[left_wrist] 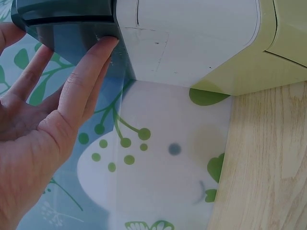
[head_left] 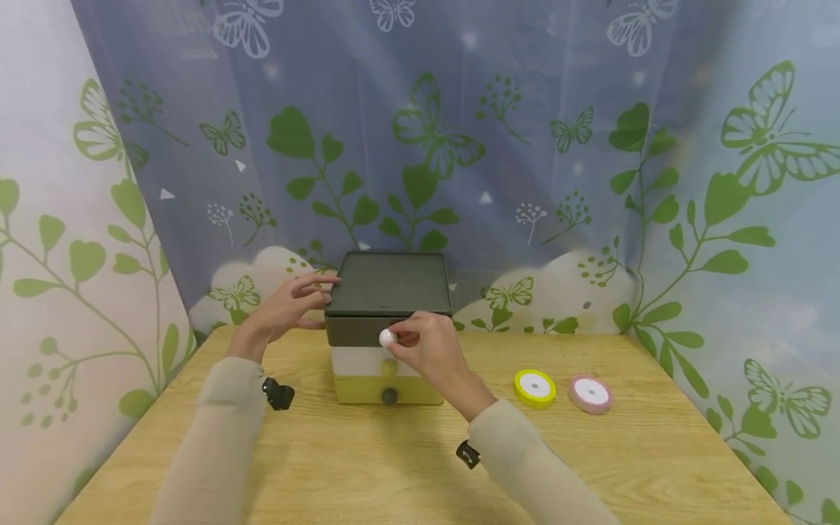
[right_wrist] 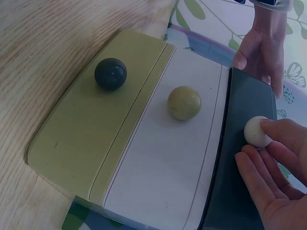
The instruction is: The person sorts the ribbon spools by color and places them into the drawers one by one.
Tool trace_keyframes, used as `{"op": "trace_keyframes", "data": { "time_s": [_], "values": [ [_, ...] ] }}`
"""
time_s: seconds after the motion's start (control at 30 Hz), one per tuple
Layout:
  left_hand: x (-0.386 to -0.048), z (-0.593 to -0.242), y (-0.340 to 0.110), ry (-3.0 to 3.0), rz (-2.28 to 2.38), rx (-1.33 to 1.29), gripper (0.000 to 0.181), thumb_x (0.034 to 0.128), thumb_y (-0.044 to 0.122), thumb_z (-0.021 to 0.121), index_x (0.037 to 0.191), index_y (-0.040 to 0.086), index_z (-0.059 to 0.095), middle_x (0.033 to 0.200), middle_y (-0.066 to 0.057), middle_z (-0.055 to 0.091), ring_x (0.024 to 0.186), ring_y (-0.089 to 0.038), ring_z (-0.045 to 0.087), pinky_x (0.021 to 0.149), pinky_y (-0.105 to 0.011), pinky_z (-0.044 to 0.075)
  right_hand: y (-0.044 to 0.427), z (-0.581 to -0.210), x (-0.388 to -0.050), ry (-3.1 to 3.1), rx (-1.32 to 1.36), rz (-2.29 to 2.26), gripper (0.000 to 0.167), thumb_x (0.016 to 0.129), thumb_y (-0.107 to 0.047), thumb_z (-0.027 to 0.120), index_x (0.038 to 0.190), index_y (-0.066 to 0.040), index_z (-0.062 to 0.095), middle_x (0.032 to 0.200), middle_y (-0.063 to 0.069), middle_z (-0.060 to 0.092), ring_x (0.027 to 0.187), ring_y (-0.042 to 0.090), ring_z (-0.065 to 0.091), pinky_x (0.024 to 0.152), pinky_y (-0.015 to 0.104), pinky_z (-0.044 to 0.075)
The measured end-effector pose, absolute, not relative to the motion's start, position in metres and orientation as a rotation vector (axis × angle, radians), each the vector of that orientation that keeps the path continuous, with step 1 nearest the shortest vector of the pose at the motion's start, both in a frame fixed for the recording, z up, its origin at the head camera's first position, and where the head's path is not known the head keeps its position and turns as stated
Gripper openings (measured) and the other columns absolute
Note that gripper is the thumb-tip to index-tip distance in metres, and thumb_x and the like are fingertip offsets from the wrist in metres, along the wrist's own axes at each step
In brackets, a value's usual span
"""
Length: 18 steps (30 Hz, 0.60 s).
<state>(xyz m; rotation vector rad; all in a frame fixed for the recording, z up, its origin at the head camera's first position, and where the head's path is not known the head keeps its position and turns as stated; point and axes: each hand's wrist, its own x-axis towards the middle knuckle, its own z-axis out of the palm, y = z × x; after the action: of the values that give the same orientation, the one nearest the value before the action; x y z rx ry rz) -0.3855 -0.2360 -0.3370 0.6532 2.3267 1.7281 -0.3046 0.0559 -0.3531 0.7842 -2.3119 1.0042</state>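
Note:
A small three-tier drawer box stands on the table, with a dark green lid (head_left: pixel 394 284). Its top drawer (right_wrist: pixel 244 191) is dark green, the middle one (right_wrist: pixel 153 158) white and the bottom one (right_wrist: pixel 72 134) yellow-green. My right hand (head_left: pixel 433 351) pinches the round white knob (right_wrist: pixel 255 132) of the top drawer between thumb and fingers. Against the left side of the dark top tier rests my left hand (head_left: pixel 284 310), its fingers extended. The yellow-green knob (right_wrist: pixel 184 103) and the dark knob (right_wrist: pixel 110 74) lie below, untouched.
Right of the box, a yellow ribbon spool (head_left: pixel 534 388) and a pink ribbon spool (head_left: pixel 590 394) lie flat on the wooden table (head_left: pixel 394 474). Behind the box hangs a curtain (head_left: pixel 525 182) printed with leaves and butterflies.

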Motion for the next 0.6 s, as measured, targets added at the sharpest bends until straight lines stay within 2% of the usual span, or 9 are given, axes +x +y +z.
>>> {"op": "trace_keyframes", "data": {
  "time_s": [0.4,0.6],
  "values": [
    [-0.385,-0.335,-0.235,2.325,1.734,0.658,0.055,0.1097,0.021,0.05,0.159,0.004,0.035,0.153,-0.03,0.033,0.14,-0.046,0.039,0.107,-0.067,0.05,0.056,-0.356,-0.308,-2.301,0.77,1.039,0.018,0.085,-0.007,0.085,0.1,0.0,0.082,0.086,0.014,0.073,0.075,0.023,0.077,0.067,0.019,0.062],
    [-0.387,-0.336,-0.236,2.324,1.729,0.664,0.055,0.1097,0.021,0.051,0.159,0.004,0.035,0.156,-0.03,0.031,0.141,-0.045,0.039,0.106,-0.063,0.053,0.061,-0.364,-0.307,-2.323,0.712,1.179,0.022,0.086,-0.01,0.084,0.106,-0.003,0.081,0.094,0.015,0.079,0.077,0.025,0.078,0.068,0.024,0.064]
  ]
}}
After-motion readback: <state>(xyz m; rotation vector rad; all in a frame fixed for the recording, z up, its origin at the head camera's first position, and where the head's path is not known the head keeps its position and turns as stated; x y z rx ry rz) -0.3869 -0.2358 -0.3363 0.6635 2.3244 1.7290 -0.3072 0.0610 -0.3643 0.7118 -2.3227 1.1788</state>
